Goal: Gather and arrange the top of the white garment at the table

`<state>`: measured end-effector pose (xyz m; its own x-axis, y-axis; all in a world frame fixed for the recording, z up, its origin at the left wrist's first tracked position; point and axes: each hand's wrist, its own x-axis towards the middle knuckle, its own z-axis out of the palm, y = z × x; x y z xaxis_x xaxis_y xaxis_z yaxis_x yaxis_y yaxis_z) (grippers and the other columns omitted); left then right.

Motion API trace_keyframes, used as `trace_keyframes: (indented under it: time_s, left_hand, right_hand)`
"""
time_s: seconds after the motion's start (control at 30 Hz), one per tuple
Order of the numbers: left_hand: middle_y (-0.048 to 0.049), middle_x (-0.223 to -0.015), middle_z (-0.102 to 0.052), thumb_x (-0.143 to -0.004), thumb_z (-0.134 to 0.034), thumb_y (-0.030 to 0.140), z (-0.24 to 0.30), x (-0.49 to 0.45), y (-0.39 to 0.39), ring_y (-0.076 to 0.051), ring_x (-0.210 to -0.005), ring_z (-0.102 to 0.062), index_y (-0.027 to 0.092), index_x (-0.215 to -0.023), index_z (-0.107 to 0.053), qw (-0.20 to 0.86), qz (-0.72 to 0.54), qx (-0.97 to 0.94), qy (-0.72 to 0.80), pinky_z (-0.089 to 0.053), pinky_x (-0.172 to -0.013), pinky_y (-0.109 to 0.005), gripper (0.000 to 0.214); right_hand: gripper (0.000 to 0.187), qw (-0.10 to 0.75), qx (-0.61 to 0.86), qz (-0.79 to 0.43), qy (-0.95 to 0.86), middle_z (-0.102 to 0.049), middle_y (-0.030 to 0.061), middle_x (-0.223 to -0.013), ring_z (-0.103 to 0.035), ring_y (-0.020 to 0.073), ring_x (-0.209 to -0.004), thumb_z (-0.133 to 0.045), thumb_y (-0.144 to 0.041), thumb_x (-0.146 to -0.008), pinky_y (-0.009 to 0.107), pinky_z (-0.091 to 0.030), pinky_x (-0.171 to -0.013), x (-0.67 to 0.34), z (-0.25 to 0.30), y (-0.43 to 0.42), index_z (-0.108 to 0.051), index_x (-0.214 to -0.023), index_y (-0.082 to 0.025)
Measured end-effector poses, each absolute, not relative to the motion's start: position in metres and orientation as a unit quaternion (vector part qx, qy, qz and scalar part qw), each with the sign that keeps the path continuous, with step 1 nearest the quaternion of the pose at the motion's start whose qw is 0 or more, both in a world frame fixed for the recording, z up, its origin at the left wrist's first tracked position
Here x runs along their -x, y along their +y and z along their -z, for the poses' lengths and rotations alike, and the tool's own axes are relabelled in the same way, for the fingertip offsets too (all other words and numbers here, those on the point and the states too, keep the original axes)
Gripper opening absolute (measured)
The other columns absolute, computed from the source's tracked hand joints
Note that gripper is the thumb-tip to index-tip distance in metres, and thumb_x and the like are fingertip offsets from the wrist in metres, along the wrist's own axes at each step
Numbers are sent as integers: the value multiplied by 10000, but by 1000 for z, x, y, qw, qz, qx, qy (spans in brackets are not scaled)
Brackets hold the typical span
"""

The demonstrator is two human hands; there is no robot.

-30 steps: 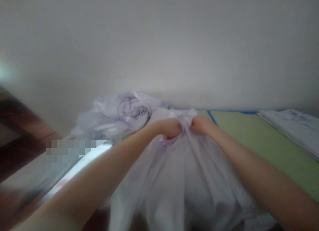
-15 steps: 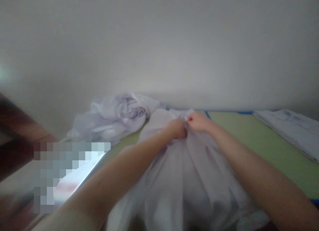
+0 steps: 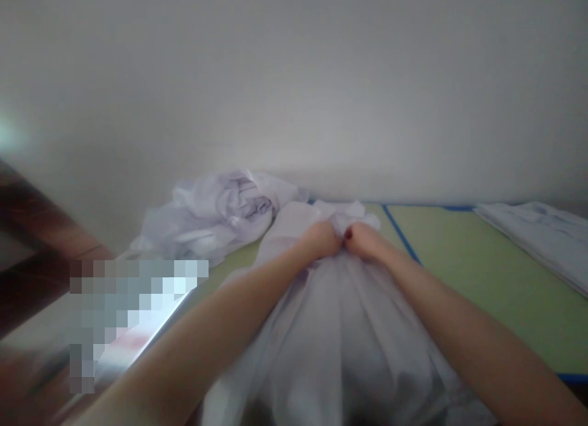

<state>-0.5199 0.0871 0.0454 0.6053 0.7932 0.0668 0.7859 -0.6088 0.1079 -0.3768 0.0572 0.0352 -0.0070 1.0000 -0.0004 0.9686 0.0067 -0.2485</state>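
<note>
A white garment [image 3: 316, 328] of thin cloth is spread before me and hangs in folds toward the bottom of the view. My left hand [image 3: 321, 239] is closed on its gathered cloth near the far end. Right beside it, my right hand [image 3: 362, 242] pinches the same cloth, the two fists almost touching. Folds fan out below both hands. What exactly lies between the fingers is hidden. Some of the white cloth lies past my hands on the green surface.
A crumpled heap of white cloth [image 3: 220, 215] lies at the back left against the wall [image 3: 294, 95]. Folded white cloth [image 3: 546, 239] rests on the green mat [image 3: 487, 285] with blue edging at the right. A pixelated patch covers something at the lower left.
My right hand has come slightly down and toward me, level with the left. More cloth shows beyond my hands. The view has shifted a little.
</note>
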Motion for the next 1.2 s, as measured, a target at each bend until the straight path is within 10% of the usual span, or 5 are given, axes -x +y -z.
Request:
trace_keyframes:
  time_s: [0.5,1.2]
  left_hand:
    - [-76,-659,-676,-744,-586,368,-44,527,93,-164,-624,-608,155,-684,-700,181,-165,-833,496,-423,-557,-248,249]
    - [-35,-846,-723,-680,-717,261,-22,532,107,-143,-779,-646,164,-865,-718,326,-247,-803,434,-481,-667,-218,208]
  right_hand:
    - [220,201,683,-183,-678,-701,91,-749,-599,148,-677,-558,-244,-780,221,-368,-582,365,-37,54,-736,-796,-117]
    - [207,226,671,-122,-695,-642,47,-666,-521,120,-604,-595,-295,-794,237,-289,-558,369,-31,49,-686,-720,-125]
